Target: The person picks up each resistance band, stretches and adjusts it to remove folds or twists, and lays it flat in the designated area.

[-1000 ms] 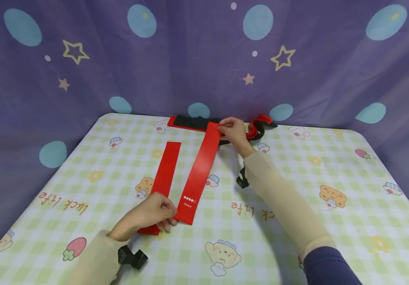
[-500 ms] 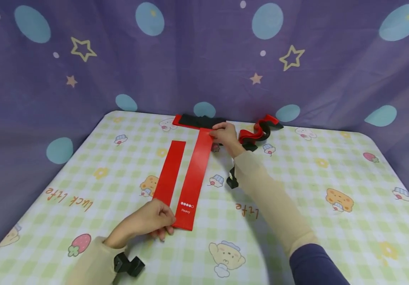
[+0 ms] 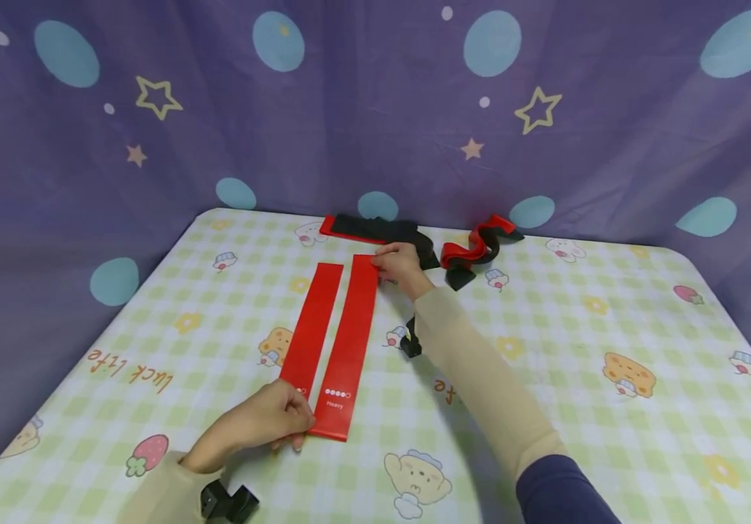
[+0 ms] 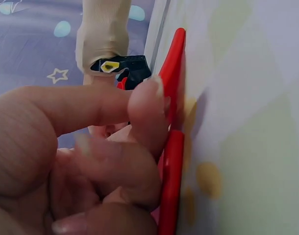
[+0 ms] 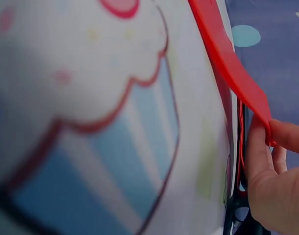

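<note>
Two flat red resistance bands lie lengthwise side by side in the head view, a narrow gap between them. The right resistance band (image 3: 351, 335) reads "Heavy" with a row of dots. My right hand (image 3: 404, 269) pinches its far end between thumb and fingers; in the right wrist view that end of the red band (image 5: 237, 73) is lifted off the cloth. At its near left corner, my left hand (image 3: 260, 422) pinches the edge between thumb and index finger. The left resistance band (image 3: 313, 320) lies flat, its near end hidden under the left hand.
Black and red bands (image 3: 382, 229) lie stacked along the table's back edge. To their right is a twisted red and black band (image 3: 474, 251). A checked cloth with cartoon prints covers the table (image 3: 546, 437). A purple curtain (image 3: 375, 131) hangs behind.
Both hands have brought the right band leftward and toward me, closer alongside the left band. Its far end has come off the black bands at the back.
</note>
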A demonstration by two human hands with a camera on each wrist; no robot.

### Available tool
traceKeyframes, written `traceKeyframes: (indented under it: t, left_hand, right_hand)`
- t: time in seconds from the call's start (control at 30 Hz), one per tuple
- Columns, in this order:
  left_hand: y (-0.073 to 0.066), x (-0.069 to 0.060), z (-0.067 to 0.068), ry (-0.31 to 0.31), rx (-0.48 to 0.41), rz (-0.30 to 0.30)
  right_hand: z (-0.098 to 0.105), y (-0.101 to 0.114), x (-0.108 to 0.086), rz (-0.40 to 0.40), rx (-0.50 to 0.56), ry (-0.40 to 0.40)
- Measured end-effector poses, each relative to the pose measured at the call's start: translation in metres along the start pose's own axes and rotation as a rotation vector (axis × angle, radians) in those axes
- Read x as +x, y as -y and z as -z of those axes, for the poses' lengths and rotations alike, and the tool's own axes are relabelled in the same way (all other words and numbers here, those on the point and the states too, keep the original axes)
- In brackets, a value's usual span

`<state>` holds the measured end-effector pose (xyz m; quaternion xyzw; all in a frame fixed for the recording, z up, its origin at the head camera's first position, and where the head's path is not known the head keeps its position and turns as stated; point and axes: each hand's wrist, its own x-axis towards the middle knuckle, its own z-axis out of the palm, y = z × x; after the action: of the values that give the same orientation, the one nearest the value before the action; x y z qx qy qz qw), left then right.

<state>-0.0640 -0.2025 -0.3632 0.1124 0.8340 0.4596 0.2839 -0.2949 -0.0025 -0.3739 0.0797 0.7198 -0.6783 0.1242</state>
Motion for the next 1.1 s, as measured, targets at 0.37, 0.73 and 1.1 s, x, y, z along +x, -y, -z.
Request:
traceKeyframes:
  t: [0.37,0.73,1.1]
  left_hand:
    - [-0.002,-0.006,-0.001,-0.034,0.075,0.071]
    - [-0.002,-0.005,-0.002,-0.031,0.089,0.049]
    - [-0.003,-0.006,-0.002,-0.038,0.130,0.052]
  right_hand:
    - [-0.009,0.000,0.000,-0.030,-0.026,0.183]
    - [0.008,0.016,-0.004,-0.064,-0.239,0.277]
    - [0.023,0.017,-0.007,-0.060,-0.292,0.317]
